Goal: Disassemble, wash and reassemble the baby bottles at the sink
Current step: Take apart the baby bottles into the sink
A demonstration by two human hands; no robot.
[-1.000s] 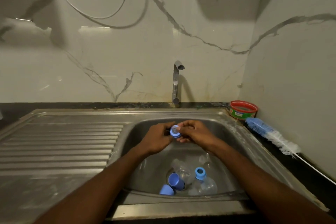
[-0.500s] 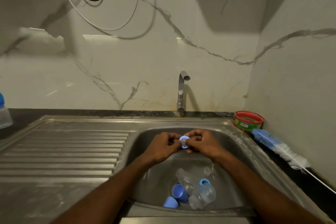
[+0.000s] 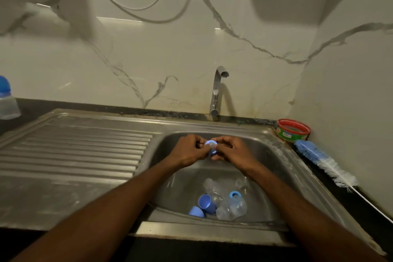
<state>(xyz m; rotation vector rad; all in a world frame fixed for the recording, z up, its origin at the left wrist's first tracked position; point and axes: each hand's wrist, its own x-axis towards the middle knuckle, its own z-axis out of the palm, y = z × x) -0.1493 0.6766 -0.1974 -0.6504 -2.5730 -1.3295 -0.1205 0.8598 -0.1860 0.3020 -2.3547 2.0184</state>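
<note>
Over the steel sink basin [image 3: 274, 155], my left hand [image 3: 188, 151] and my right hand [image 3: 230, 151] meet and both pinch a small blue bottle ring [image 3: 211, 145] with a clear teat in it. On the basin floor lie a clear bottle with a blue collar [image 3: 232, 205], another clear bottle [image 3: 212, 189], a clear teat [image 3: 241, 183] and two blue caps [image 3: 205, 202], [image 3: 196, 211]. One assembled bottle with a blue cap [image 3: 6, 100] stands on the counter at the far left.
The tap [image 3: 217, 89] stands behind the basin, with no water running. A ribbed draining board [image 3: 74, 155] fills the left side. A red-rimmed tub [image 3: 293, 130] and a blue and white bottle brush [image 3: 325, 164] lie on the right counter by the wall.
The camera has tilted up and shifted, bringing the left bottle into view. Both hands stay together over the basin, turning the blue ring slightly between the fingers.
</note>
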